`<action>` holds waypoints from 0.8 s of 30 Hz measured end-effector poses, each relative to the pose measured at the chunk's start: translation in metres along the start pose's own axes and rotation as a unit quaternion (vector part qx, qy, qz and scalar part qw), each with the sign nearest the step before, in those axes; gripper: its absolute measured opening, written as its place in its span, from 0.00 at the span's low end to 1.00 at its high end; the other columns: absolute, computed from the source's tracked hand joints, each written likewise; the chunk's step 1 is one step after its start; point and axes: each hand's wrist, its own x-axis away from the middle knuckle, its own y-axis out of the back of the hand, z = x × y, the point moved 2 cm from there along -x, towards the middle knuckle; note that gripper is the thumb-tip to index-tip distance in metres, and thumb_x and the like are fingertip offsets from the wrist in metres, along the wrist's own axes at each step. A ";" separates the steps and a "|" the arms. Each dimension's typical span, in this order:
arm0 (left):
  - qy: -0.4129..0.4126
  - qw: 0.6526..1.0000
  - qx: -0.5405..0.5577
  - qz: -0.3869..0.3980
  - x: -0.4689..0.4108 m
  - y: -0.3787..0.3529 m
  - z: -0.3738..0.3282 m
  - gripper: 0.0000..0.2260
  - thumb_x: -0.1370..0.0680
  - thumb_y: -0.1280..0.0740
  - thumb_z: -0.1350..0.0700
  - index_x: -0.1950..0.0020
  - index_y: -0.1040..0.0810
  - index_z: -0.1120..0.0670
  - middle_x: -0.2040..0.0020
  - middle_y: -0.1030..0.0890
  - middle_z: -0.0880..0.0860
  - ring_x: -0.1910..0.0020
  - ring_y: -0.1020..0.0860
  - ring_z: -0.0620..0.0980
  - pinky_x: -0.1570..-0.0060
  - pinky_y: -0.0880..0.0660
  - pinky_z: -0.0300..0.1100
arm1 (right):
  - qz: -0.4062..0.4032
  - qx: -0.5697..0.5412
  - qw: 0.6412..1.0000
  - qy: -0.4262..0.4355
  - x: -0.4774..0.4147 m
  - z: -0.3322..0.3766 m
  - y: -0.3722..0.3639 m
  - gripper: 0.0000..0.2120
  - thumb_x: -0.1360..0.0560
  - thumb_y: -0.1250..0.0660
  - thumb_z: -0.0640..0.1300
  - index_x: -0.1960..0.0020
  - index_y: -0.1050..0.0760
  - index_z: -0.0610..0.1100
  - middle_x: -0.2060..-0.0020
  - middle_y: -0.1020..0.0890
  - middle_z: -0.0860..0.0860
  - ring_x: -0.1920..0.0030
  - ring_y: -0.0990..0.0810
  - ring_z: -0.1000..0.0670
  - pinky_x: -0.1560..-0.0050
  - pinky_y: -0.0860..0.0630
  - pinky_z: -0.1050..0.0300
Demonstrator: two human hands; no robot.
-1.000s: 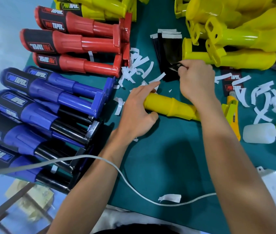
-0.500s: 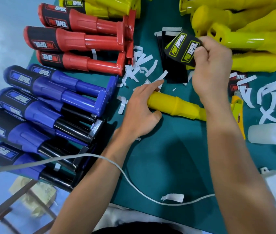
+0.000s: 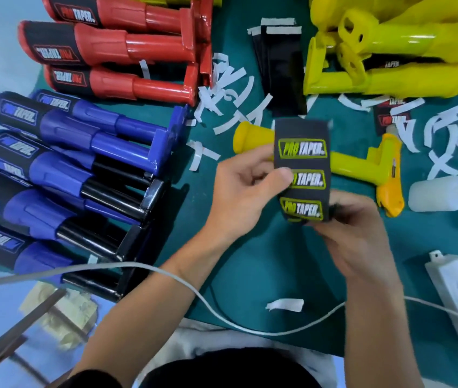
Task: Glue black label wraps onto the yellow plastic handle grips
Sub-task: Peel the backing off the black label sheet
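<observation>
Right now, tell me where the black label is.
Head view, centre: the black label is held up between the left hand and right hand, in front of the yellow handle lying on the green mat.

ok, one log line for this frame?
left hand: pinches black label wrap | right hand: holds its lower end | yellow handle grip: lies on green mat, unlabelled where visible

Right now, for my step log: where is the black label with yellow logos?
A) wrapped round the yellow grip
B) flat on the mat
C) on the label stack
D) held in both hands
D: the left hand pinches the label at its left edge and the right hand holds its lower end, in front of the bare grip on the mat.
</observation>
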 end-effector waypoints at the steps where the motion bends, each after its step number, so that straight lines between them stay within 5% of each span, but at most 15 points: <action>1: 0.036 0.999 0.025 -0.013 -0.002 -0.002 0.001 0.15 0.23 0.28 0.62 0.36 0.19 0.58 0.60 0.15 0.49 0.64 0.21 0.43 0.61 0.23 0.36 | 0.043 0.045 0.998 -0.015 0.006 -0.003 0.005 0.18 0.34 0.30 0.26 0.56 0.13 0.47 0.63 0.14 0.47 0.58 0.18 0.50 0.52 0.23 0.56; 4: 0.091 0.996 0.006 0.013 0.002 -0.006 0.006 0.11 0.28 0.25 0.60 0.50 0.12 0.46 0.61 0.16 0.57 0.63 0.21 0.54 0.63 0.25 0.42 | 0.171 0.095 0.978 -0.073 0.014 0.000 0.016 0.26 0.36 0.22 0.33 0.45 0.14 0.56 0.52 0.12 0.58 0.49 0.16 0.61 0.46 0.23 0.67; 7: 0.083 0.996 -0.034 0.004 0.007 -0.010 0.011 0.14 0.27 0.24 0.60 0.51 0.13 0.40 0.64 0.16 0.62 0.64 0.24 0.53 0.63 0.27 0.46 | 0.207 -0.001 0.976 -0.067 0.013 0.000 0.024 0.36 0.31 0.18 0.51 0.27 0.25 0.42 0.36 0.17 0.42 0.35 0.19 0.45 0.34 0.23 0.53; 9: 0.068 0.992 -0.106 -0.031 0.007 -0.008 0.015 0.16 0.27 0.23 0.59 0.51 0.15 0.36 0.66 0.16 0.58 0.68 0.27 0.48 0.66 0.30 0.41 | 0.130 -0.068 0.985 -0.096 0.010 -0.003 0.021 0.38 0.30 0.23 0.64 0.31 0.23 0.39 0.40 0.17 0.34 0.41 0.17 0.37 0.40 0.20 0.46; 12: 0.063 0.980 -0.184 -0.045 0.007 -0.003 0.018 0.13 0.28 0.22 0.58 0.55 0.16 0.39 0.67 0.17 0.56 0.70 0.30 0.46 0.68 0.32 0.36 | -0.054 -0.060 0.991 -0.104 0.002 -0.012 0.007 0.12 0.27 0.25 0.51 0.51 0.19 0.44 0.59 0.14 0.46 0.62 0.18 0.50 0.60 0.21 0.60; 14: 0.064 0.981 -0.183 -0.011 0.008 -0.006 0.017 0.10 0.29 0.21 0.56 0.55 0.17 0.42 0.68 0.16 0.50 0.71 0.29 0.43 0.68 0.32 0.33 | -0.109 -0.068 0.986 -0.107 0.001 -0.017 -0.002 0.02 0.25 0.31 0.40 0.54 0.21 0.42 0.63 0.14 0.49 0.63 0.18 0.52 0.61 0.21 0.60; 19: 0.083 0.993 -0.076 0.040 0.001 -0.005 0.014 0.04 0.27 0.26 0.54 0.56 0.15 0.54 0.66 0.17 0.46 0.68 0.22 0.43 0.65 0.26 0.38 | -0.138 -0.119 0.974 -0.133 -0.001 -0.015 -0.004 0.05 0.24 0.31 0.41 0.58 0.22 0.47 0.65 0.15 0.50 0.67 0.20 0.54 0.65 0.23 0.61; 22: 0.082 0.985 -0.139 0.063 0.001 -0.004 0.015 0.05 0.27 0.22 0.59 0.53 0.12 0.51 0.62 0.14 0.46 0.63 0.18 0.43 0.61 0.22 0.38 | -0.247 0.116 0.961 -0.045 0.007 -0.015 -0.001 0.07 0.28 0.25 0.45 0.55 0.23 0.54 0.65 0.15 0.53 0.67 0.20 0.55 0.65 0.25 0.61; 24: 0.069 0.976 -0.196 0.068 0.003 -0.005 0.017 0.09 0.27 0.21 0.60 0.51 0.12 0.48 0.58 0.13 0.46 0.60 0.16 0.46 0.57 0.21 0.41 | -0.245 0.205 0.947 0.022 0.010 -0.015 -0.005 0.09 0.27 0.26 0.45 0.50 0.22 0.56 0.60 0.15 0.58 0.60 0.17 0.55 0.58 0.22 0.60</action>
